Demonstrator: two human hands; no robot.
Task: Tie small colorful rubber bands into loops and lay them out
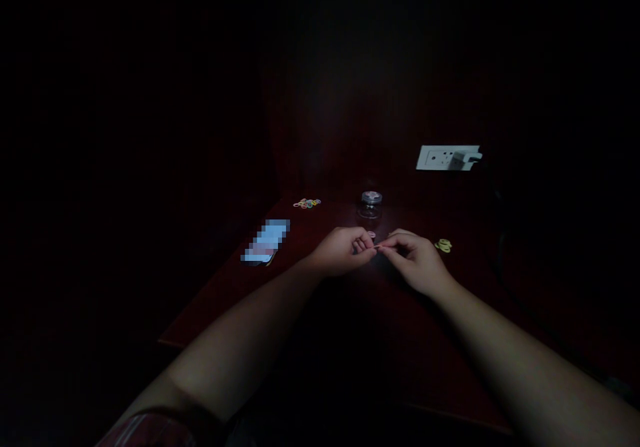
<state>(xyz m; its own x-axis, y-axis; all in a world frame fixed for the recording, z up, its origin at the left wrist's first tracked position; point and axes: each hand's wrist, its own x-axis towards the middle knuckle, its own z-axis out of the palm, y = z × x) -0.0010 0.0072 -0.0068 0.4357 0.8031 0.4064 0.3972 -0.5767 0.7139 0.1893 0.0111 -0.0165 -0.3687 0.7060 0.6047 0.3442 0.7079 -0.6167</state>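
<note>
My left hand (347, 249) and my right hand (416, 258) meet above the dark red table (330, 313), fingertips pinched together. Between them is a small, thin orange-pink item (379, 247), too small to make out its kind. Just past the fingertips lies a pink ring-shaped band (371, 234). A clear jar (369, 213) with a lid stands behind it. Yellow bands (443, 245) lie in a little pile right of my right hand. Farther back on the left is a pile of mixed-colour bands (307, 203).
A lit phone (267, 241), its screen blurred out, lies left of my left hand near the table's left edge. On the wall at the back right is a white socket plate (440, 158) with a plug (470, 159) in it. The surroundings are very dark.
</note>
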